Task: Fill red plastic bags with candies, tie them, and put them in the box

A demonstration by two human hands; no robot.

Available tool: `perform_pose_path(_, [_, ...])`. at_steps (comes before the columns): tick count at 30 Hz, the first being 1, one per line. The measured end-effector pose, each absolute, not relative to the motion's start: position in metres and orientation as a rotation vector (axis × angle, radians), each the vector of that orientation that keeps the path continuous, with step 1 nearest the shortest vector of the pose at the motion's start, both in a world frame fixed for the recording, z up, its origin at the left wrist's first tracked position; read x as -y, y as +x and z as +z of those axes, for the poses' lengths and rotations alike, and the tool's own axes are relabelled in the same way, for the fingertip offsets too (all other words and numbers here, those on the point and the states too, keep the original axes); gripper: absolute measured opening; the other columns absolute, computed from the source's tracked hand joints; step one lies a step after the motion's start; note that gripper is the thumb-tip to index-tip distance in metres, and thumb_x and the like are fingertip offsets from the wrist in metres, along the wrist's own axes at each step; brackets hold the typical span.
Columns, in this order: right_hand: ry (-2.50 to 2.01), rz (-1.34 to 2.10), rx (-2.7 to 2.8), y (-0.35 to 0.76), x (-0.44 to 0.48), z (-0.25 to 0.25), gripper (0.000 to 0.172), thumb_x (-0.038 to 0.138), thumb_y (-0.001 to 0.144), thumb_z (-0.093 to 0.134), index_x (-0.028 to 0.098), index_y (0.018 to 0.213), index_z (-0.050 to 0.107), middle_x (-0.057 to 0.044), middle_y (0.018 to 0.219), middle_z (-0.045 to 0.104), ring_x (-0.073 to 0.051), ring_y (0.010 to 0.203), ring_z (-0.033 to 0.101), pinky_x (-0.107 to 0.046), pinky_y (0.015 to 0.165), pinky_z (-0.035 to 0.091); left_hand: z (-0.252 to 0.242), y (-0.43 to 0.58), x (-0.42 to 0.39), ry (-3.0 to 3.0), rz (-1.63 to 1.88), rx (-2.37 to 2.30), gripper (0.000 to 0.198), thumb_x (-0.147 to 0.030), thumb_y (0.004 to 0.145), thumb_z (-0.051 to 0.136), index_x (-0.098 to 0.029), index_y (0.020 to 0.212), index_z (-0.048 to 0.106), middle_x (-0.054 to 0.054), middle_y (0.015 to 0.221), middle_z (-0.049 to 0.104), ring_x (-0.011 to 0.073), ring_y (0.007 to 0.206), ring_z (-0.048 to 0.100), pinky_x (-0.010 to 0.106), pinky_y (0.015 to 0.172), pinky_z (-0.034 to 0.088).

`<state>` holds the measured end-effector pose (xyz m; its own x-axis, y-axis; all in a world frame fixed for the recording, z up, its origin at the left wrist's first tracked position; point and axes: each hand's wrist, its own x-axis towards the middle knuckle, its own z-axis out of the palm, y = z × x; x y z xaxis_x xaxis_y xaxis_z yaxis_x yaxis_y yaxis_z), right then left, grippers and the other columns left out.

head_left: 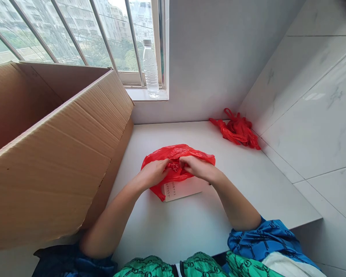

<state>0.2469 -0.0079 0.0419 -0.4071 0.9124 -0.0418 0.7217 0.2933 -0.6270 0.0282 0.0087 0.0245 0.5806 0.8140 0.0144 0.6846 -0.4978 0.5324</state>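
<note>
A red plastic bag (180, 150) lies spread on the white tabletop in front of me, its mouth facing up. My left hand (155, 172) is at the bag's left side, fingers curled in and closed on its thin film. From the right, my right hand (196, 166) reaches into the bag's mouth, also with bent fingers pinching the plastic. Between both hands shows a small red thing with a white pattern (173, 166); its kind is unclear. Partly under the bag sits a flat white paper or booklet (183, 191) with rows of dark marks on its left part.
A large open cardboard box (54, 154) stands close on the left. Another crumpled red plastic bag (236, 129) lies at the back right by the tiled wall (320, 115). A clear water bottle (151, 71) stands on the windowsill. The white table (253, 184) ends at the right.
</note>
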Motion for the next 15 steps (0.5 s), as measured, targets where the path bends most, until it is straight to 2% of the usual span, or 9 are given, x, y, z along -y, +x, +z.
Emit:
perform_pose_path(3, [-1.199, 1.003, 2.244, 0.254, 0.010, 0.054, 0.016, 0.013, 0.084, 0.053, 0.023, 0.088, 0.064, 0.001, 0.094, 0.071, -0.015, 0.086, 0.066, -0.028, 0.073, 0.052, 0.028, 0.027, -0.011, 2.142, 0.461, -1.096, 0.034, -0.039, 0.097, 0.037, -0.026, 0.112, 0.064, 0.003, 0.097, 0.071, 0.0196, 0.083, 0.066, 0.028, 0.067, 0.049])
perform_pose_path(6, [-1.001, 1.117, 2.122, 0.258, 0.008, 0.062, 0.011, 0.015, 0.084, 0.058, 0.021, 0.088, 0.066, -0.003, 0.099, 0.072, -0.018, 0.096, 0.068, -0.033, 0.083, 0.054, 0.033, 0.026, -0.014, 1.945, 0.456, -0.955, 0.039, -0.045, 0.098, 0.040, -0.026, 0.125, 0.060, 0.004, 0.109, 0.070, 0.0193, 0.098, 0.066, 0.030, 0.081, 0.053])
perform_pose_path(10, [-0.965, 1.127, 2.001, 0.263, 0.005, 0.065, 0.007, 0.017, 0.084, 0.060, 0.020, 0.084, 0.066, -0.004, 0.098, 0.072, -0.020, 0.099, 0.068, -0.037, 0.088, 0.055, 0.043, 0.025, -0.014, 1.770, 0.468, -0.854, 0.042, -0.047, 0.093, 0.054, -0.023, 0.128, 0.059, 0.006, 0.103, 0.070, 0.0193, 0.094, 0.067, 0.031, 0.080, 0.055])
perform_pose_path(15, [-0.867, 1.340, 1.838, 0.264, 0.001, 0.061, 0.006, 0.022, 0.084, 0.063, 0.019, 0.089, 0.065, -0.005, 0.100, 0.072, -0.018, 0.091, 0.069, -0.035, 0.084, 0.057, 0.054, 0.026, -0.008, 1.721, 0.501, -0.858, 0.041, -0.047, 0.092, 0.058, -0.024, 0.126, 0.062, 0.008, 0.115, 0.069, 0.0221, 0.104, 0.066, 0.033, 0.083, 0.055])
